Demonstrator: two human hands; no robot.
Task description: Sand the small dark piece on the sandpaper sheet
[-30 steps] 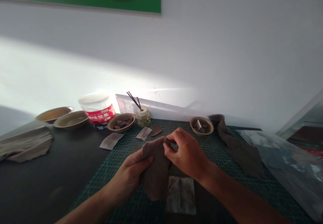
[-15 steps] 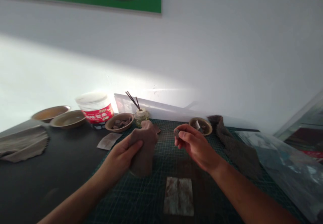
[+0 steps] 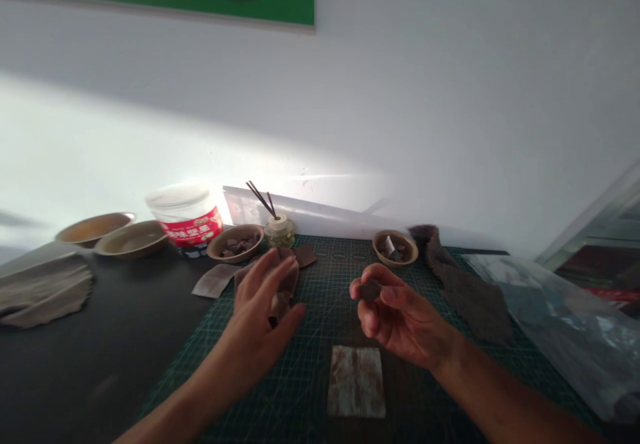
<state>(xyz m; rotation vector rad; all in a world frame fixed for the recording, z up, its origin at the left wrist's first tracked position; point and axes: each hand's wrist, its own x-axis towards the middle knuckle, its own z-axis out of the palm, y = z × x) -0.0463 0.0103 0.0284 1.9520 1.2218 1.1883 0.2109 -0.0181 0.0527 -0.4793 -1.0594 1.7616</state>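
Between the fingertips of my right hand (image 3: 395, 314) is a small dark stone piece (image 3: 370, 290), held above the green cutting mat (image 3: 330, 307). My left hand (image 3: 263, 311) is open, fingers spread, over a crumpled brown-grey cloth (image 3: 287, 277) on the mat; whether they touch is hard to tell. A stained whitish square (image 3: 357, 382) lies on the mat below my right hand. Behind the left hand stands a bowl of dark stone pieces (image 3: 251, 243). Beyond the right hand, another bowl (image 3: 411, 255) holds dark bits and a white scrap.
Two shallow bowls (image 3: 133, 247), a red-labelled plastic tub (image 3: 193, 227) and a reed diffuser (image 3: 280, 232) line the back. A beige cloth (image 3: 45, 291) lies left. Rightward are a dark towel (image 3: 470, 297) and clear plastic sheeting (image 3: 565, 337). Flat pieces (image 3: 216, 281) lie near the mat's edge.
My left hand has let go of the cloth, which now lies on the mat, and its fingers have spread. My right hand has come nearer with the stone piece.
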